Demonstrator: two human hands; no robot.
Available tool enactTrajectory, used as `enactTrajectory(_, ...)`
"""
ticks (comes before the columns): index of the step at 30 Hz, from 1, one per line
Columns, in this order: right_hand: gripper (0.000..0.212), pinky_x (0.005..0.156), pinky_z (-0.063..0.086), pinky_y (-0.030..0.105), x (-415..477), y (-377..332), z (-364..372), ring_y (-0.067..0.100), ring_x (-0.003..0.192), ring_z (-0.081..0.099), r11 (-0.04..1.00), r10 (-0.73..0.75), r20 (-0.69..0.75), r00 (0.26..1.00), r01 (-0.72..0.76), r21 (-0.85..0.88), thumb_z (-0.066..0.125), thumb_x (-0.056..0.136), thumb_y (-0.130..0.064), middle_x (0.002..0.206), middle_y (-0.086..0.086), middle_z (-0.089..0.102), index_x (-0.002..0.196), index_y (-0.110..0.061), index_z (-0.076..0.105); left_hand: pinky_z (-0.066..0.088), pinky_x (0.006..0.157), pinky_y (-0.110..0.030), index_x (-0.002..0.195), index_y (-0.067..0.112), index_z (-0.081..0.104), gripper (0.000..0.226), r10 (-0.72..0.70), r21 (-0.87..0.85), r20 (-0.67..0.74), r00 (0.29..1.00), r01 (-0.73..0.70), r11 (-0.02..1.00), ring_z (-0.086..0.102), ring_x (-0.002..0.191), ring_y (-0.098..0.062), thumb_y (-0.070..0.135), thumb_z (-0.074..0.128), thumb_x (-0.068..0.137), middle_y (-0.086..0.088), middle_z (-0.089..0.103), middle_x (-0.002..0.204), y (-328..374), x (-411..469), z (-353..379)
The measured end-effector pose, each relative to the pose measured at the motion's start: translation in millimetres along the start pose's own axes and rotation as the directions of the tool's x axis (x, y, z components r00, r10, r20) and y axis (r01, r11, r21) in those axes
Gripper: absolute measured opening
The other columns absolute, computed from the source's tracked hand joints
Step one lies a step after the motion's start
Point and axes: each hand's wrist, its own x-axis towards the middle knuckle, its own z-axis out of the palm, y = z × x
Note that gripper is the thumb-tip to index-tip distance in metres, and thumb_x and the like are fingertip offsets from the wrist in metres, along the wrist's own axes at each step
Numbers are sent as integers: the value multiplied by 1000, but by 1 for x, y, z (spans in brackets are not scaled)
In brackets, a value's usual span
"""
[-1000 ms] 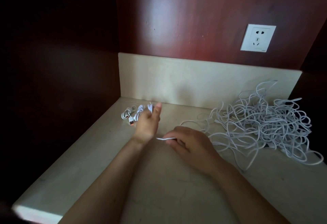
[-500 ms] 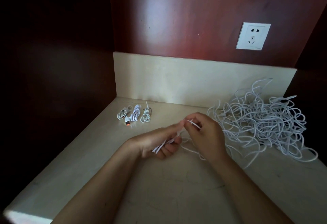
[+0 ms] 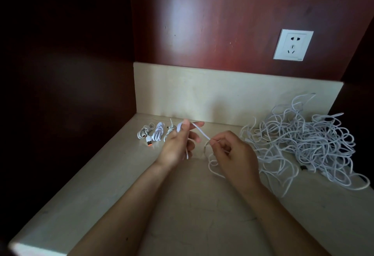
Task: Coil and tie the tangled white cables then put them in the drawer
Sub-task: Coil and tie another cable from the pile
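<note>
1. Left hand (image 3: 178, 146): raised above the counter, fingers curled round a thin white cable (image 3: 200, 132). A loop shows at the thumb and one loose end hangs below the palm. The number of turns held is hidden by the hand.
2. Right hand (image 3: 232, 154): thumb and forefinger pinch the same cable, which is stretched between the hands. Slack loops trail beneath it onto the counter.
3. Glossy red-brown wooden back panel (image 3: 202, 23): the adjoining left wall is lost in shadow.
4. Cream stone countertop (image 3: 182, 205): its near edge is cut off by the frame.
5. Tangled heap of white cables (image 3: 303, 140): right rear of the countertop, against the upstand. Single strands cannot be told apart.
6. White wall socket (image 3: 293, 44): on the panel, above the heap.
7. Three small coiled white cable bundles (image 3: 157, 134): in a row at left rear, the rightmost partly hidden behind the left hand.
8. Orange-tipped plug (image 3: 149, 142): lying beside the leftmost bundle.
</note>
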Motion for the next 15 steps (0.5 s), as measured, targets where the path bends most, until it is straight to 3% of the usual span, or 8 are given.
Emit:
enactTrajectory(3, 9, 63, 52, 30, -4, -3, 6, 0, 69, 65, 999, -40, 40, 998, 41, -31, 64, 84, -38, 72, -16, 69, 83, -29, 63, 51, 64, -22, 105, 20, 69, 48, -27, -232, -3, 1000, 26, 972, 60, 71, -8, 47, 29, 100, 0, 72, 97, -3, 2, 2)
enactTrajectory(5, 14, 64, 52, 30, -6, -3, 9, 1, 72, 66, 995, -71, 62, 996, 75, -67, 62, 82, -42, 75, -16, 69, 84, -29, 63, 56, 83, -29, 103, 12, 66, 51, -30, -374, -25, 999, 18, 927, 68, 83, -15, 47, 30, 99, -6, 74, 90, 0, 4, 2)
enactTrajectory(6, 16, 65, 52, 30, -6, -2, 10, 3, 74, 67, 992, -82, 84, 993, 90, -90, 61, 81, -44, 76, -16, 70, 84, -29, 64, 57, 82, -32, 99, 9, 64, 50, -52, -471, -41, 998, 27, 882, 70, 79, -19, 45, 29, 101, -7, 73, 80, 2, 4, 1)
enactTrajectory(8, 18, 66, 52, 32, -6, -1, 11, 5, 75, 66, 986, -88, 148, 985, 108, -129, 58, 80, -47, 77, -16, 69, 85, -30, 64, 58, 61, -28, 86, 9, 57, 49, -111, -647, -67, 992, 42, 762, 63, 55, -16, 44, 27, 104, -3, 59, 57, 8, 6, -1)
enactTrajectory(10, 18, 67, 53, 33, -7, 0, 12, 5, 74, 65, 981, -93, 197, 976, 123, -148, 56, 80, -47, 78, -16, 69, 87, -32, 64, 37, 38, -17, 76, 15, 47, 46, -143, -696, -110, 984, 27, 717, 37, 37, -8, 46, 26, 104, 5, 38, 46, 11, 8, -7)
enactTrajectory(12, 18, 68, 53, 31, -7, 0, 12, 4, 74, 65, 980, -100, 218, 971, 134, -146, 56, 79, -45, 79, -16, 69, 87, -33, 66, 17, 36, -16, 73, 18, 40, 44, -151, -668, -185, 971, -12, 744, 22, 37, -5, 46, 26, 104, 8, 26, 47, 12, 9, -13)
enactTrajectory(15, 18, 65, 48, 26, -8, -1, 11, 2, 72, 61, 973, -122, 257, 959, 166, -158, 57, 77, -44, 71, -17, 64, 88, -35, 69, 10, 41, -19, 71, 19, 38, 42, -138, -550, -321, 937, -66, 833, 16, 38, -5, 42, 28, 105, 8, 21, 49, 15, 7, -19)
